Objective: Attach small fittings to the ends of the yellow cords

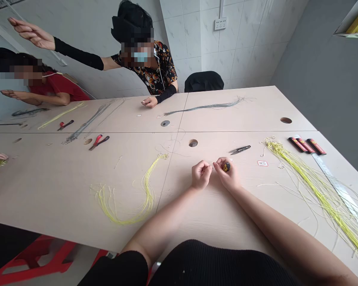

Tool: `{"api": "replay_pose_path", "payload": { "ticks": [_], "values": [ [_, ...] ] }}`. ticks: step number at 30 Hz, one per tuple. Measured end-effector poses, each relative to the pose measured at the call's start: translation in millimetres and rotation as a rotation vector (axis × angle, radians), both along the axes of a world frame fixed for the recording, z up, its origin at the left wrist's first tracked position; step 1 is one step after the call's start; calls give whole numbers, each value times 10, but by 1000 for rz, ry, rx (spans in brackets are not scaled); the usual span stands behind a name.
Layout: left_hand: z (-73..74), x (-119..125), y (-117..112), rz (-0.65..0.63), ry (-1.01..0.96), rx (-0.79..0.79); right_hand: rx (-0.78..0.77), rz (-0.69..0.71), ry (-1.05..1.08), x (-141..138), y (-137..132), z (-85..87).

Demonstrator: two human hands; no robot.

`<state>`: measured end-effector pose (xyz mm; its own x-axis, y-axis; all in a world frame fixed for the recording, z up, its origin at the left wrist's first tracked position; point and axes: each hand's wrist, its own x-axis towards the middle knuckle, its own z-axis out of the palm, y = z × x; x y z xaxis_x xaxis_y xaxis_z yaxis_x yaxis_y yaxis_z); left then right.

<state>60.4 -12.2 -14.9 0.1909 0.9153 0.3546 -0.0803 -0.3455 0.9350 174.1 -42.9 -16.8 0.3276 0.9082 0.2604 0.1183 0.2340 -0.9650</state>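
My left hand (200, 174) rests on the pale table (77, 178), fingers pinched on a thin pale thread end that I can barely make out. Close beside it, my right hand (226, 173) is curled around a small dark object with yellow marks (226, 166), its fingertips meeting those of the left hand. A bundle of yellow cords (146, 190) lies in a curve to the left of my hands. A larger bundle of yellow cords (313, 186) fans out on the right. Small black snips (240, 149) lie just beyond my right hand.
Two other people sit across the table, one with an arm (77, 55) stretched out sideways. Red-handled pliers (98, 142), grey cord bundles (209, 106), a steel ruler (337, 186), black-and-red packs (307, 145) and a cable hole (193, 143) are on the table. A red stool (38, 258) stands below left.
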Motion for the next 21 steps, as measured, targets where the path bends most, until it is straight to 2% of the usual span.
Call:
{"api": "replay_pose_path", "payload": {
  "ticks": [21],
  "values": [
    [0,-5,4,0,7,-32,4,19,-19,0,-10,17]
  ]
}}
